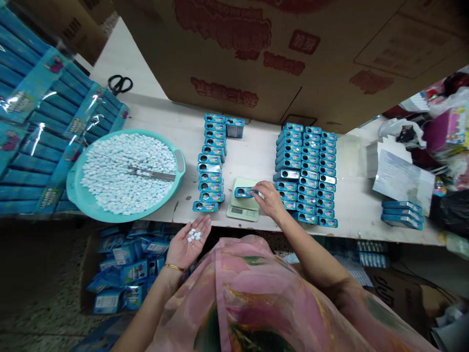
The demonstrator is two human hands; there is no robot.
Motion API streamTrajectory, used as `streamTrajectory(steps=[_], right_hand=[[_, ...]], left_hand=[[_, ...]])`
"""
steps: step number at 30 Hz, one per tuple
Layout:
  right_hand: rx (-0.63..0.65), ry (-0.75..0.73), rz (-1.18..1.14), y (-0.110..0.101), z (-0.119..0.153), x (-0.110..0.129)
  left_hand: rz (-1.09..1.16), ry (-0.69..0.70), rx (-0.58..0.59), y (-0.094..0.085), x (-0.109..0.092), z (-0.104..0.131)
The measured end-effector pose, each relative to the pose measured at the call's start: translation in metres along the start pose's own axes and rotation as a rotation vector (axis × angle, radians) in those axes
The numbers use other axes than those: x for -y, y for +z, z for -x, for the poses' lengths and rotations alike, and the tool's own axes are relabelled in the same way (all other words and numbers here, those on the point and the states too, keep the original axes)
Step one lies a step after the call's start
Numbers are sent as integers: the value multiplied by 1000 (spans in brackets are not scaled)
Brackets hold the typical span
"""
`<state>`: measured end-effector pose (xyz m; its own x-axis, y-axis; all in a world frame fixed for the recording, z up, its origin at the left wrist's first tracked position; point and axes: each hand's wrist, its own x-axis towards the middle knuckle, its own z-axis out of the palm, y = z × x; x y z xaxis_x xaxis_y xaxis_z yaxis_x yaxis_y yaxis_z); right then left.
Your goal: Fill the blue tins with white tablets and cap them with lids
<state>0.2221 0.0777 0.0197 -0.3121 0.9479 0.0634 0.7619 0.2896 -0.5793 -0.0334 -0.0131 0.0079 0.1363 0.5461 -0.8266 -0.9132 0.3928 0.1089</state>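
Note:
My left hand (pixel 189 239) is palm up at the table's front edge, fingers stretched out, with several small white mints (pixel 194 235) resting in it. At the kitchen scale (pixel 242 212), my right hand (pixel 270 199) pinches the right end of a small blue mint tin (pixel 245 192) that lies on the pale green weighing plate. The scale's display is too small to read. Left of the scale runs a column of similar blue tins (pixel 210 177), and a larger block of them (pixel 308 168) stands just beyond my right hand.
A turquoise basin (pixel 179 164) full of white mints, with a metal scoop (pixel 157 175), stands left. Behind it lie black scissors (pixel 119 84). A big cardboard box (pixel 256 58) bounds the back. Wrapped blue packs (pixel 40 127) fill the far left. Three blue boxes (pixel 402 215) lie right.

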Motion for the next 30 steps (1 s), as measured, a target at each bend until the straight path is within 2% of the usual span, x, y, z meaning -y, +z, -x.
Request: streamTrajectory(steps=[12, 18, 26, 30], right_hand=[[40, -52, 39, 9, -2, 3], [127, -97, 141, 10, -4, 5], [200, -125, 207, 11, -26, 9], [308, -127, 288, 8, -24, 2]], left_hand=[[-14, -3, -22, -6, 0, -1], [-31, 5, -21, -5, 1, 0], [46, -25, -30, 0, -2, -2], [64, -22, -19, -1, -5, -4]])
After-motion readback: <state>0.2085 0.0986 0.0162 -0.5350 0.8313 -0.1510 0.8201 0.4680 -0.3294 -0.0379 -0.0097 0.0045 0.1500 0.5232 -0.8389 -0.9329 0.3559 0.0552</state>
